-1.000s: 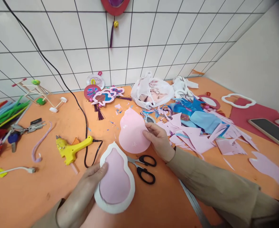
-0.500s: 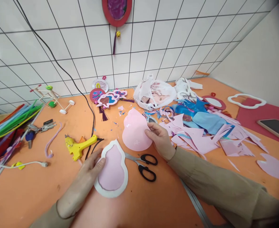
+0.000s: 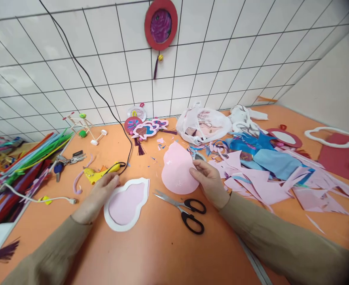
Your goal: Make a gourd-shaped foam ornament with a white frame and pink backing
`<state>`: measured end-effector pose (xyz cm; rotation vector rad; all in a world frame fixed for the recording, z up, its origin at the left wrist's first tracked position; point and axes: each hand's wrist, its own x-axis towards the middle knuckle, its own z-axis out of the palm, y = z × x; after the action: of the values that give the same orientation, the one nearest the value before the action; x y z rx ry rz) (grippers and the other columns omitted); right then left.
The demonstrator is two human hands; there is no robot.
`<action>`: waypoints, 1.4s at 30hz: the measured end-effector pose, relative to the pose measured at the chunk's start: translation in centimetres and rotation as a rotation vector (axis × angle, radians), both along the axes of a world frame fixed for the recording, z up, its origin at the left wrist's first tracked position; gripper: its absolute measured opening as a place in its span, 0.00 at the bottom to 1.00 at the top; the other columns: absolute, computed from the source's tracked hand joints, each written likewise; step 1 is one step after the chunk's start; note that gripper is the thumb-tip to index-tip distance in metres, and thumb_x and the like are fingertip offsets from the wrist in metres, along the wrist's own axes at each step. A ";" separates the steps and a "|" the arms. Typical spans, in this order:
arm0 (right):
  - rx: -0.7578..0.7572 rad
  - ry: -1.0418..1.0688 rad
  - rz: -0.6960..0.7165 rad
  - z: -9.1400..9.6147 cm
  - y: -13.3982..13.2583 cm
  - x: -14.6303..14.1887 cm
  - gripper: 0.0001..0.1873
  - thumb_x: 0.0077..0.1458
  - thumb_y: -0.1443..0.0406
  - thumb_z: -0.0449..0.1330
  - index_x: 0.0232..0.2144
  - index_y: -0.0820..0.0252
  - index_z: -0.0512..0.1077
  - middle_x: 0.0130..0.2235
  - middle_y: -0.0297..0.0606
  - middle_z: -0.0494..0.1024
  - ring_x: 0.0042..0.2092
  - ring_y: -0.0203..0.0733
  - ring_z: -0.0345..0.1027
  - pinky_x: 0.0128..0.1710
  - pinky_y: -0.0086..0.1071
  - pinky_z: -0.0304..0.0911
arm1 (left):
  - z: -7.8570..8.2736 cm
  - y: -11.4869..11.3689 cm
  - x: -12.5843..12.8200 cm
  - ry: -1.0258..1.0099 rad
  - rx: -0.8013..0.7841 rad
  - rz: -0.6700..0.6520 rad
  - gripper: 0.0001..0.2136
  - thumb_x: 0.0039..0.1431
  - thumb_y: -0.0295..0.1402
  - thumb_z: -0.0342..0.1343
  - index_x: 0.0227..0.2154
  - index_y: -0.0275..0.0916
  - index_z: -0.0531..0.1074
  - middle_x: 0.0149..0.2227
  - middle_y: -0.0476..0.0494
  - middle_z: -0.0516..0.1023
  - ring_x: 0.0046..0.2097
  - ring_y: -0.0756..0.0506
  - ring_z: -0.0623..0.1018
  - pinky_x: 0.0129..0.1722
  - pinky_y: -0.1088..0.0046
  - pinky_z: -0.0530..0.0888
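Between sleeves (image 3: 52,245), open tabletop (image 3: 145,257); right hand (image 3: 211,183) grips pink cutout (image 3: 177,168) by edge.

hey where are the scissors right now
In the head view, the scissors lie on the orange table just right of centre, below the pink cutout in the right hand and to the right of the white-edged pink piece.

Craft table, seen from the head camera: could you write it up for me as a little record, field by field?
Right hand: holding pink gourd-shaped paper
Left hand: near yellow glue gun and white-rimmed gourd piece; contact unclear
Scissors: black-handled, lying on orange tabletop
Scraps: pink and blue, heaped at right
Wall: white tiles, red-framed oval ornament
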<state>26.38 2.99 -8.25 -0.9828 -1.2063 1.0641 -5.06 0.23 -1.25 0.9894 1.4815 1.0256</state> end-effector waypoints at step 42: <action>0.001 -1.333 0.411 5.7 -7.2 0.2 0.07 0.55 0.67 0.57 0.37 0.55 0.73 0.36 0.41 0.73 0.36 0.46 0.68 0.31 0.36 0.60 | 4.5 -0.5 7.6 -0.530 -0.084 -0.375 0.11 0.47 0.37 0.68 0.23 0.33 0.78 0.22 0.42 0.79 0.23 0.48 0.76 0.23 0.76 0.71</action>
<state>26.56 -4.24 -2.54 -1.5422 -2.5563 0.6171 2.51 -0.26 3.29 0.8126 0.8571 0.8568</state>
